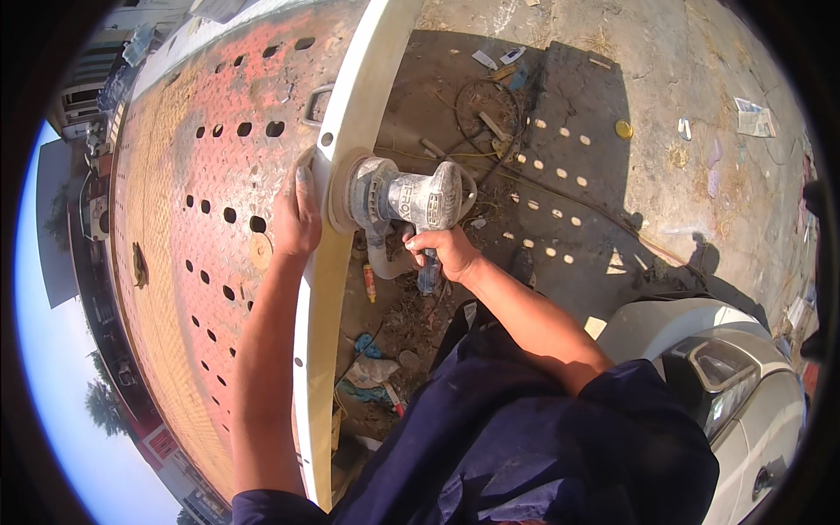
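My right hand (pixel 448 251) is wrapped round the handle of a dusty grey power sander (pixel 404 194). The sander's round pad (pixel 343 191) presses against the side face of a long white-and-cream rail (pixel 360 96). Across the rail from the pad, my left hand (pixel 298 210) rests at the rail's upper edge, its fingers stretched out and holding nothing. Its palm side is hidden. Left of the rail spreads a worn red metal deck (pixel 166 254) with rows of oval holes.
A metal loop (pixel 317 105) stands on the deck. Cables (pixel 595 206) and litter lie on the ground at right. An orange-and-yellow tube (pixel 369 283) lies below the sander. A pale vehicle with a headlight (pixel 723 372) stands close at my right.
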Demonstrator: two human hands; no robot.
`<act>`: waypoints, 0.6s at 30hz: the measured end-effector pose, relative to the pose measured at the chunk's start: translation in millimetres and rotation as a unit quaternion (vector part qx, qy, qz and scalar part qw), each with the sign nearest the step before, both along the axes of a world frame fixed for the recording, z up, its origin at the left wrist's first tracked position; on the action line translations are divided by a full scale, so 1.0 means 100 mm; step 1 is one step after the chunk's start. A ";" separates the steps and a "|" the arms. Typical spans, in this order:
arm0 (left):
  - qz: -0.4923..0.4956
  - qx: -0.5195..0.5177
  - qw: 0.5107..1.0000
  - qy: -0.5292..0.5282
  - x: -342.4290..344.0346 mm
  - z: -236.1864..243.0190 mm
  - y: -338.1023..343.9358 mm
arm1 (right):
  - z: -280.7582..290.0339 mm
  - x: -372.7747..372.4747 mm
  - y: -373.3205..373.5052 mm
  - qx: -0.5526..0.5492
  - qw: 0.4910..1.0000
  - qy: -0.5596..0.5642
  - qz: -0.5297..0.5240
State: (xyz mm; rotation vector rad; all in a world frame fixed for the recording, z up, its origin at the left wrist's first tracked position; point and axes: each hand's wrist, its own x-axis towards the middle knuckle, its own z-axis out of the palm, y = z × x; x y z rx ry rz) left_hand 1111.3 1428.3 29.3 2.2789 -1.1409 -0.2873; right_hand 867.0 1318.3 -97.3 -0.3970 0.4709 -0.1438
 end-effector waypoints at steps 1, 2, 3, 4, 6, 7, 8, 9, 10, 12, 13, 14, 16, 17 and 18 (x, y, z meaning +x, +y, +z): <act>0.003 0.001 1.000 0.002 -0.01 0.01 0.00 | 0.02 -0.04 0.06 0.005 1.000 0.001 0.006; 0.006 0.002 1.000 0.004 -0.01 0.02 0.00 | 0.02 -0.09 0.11 0.004 1.000 0.001 0.016; 0.011 0.001 1.000 0.015 -0.04 0.04 -0.02 | 0.03 -0.13 0.14 0.003 1.000 0.002 0.024; 0.017 0.001 1.000 0.027 -0.08 0.08 -0.04 | 0.02 -0.14 0.11 0.008 0.999 -0.010 0.037; 0.028 0.007 0.999 0.040 -0.10 0.09 -0.02 | 0.06 -0.08 0.03 -0.002 1.000 -0.009 0.012; 0.033 0.013 0.998 0.043 -0.08 0.07 -0.01 | 0.09 -0.04 -0.02 -0.007 1.000 -0.009 0.000; 0.035 0.012 0.998 0.043 -0.07 0.05 0.01 | 0.08 0.01 -0.07 0.018 1.000 -0.015 0.006; 0.035 0.012 0.998 0.043 -0.06 0.03 0.01 | 0.10 0.02 -0.13 0.015 1.000 -0.021 0.012; 0.032 0.005 0.999 0.041 -0.05 0.01 0.01 | 0.08 0.02 -0.14 0.014 0.999 -0.026 0.019; 0.018 -0.012 0.999 0.032 -0.03 -0.01 0.00 | 0.06 0.01 -0.11 0.012 1.000 -0.026 0.013; 0.008 -0.023 0.999 0.025 -0.02 -0.02 0.00 | 0.07 -0.01 -0.05 0.010 1.000 -0.021 0.001; -0.002 -0.033 0.999 0.018 -0.01 -0.03 0.00 | 0.01 -0.03 0.02 -0.008 1.000 -0.019 0.000; 0.024 -0.013 0.999 0.031 -0.04 -0.01 -0.01 | -0.01 -0.08 0.05 0.000 1.000 -0.007 0.023; 0.036 -0.003 0.999 0.037 -0.05 0.01 -0.01 | -0.02 -0.09 0.06 0.004 0.999 -0.001 0.035; 0.044 0.007 0.998 0.049 -0.08 0.04 -0.01 | 0.15 -0.07 -0.01 -0.007 1.000 0.001 0.004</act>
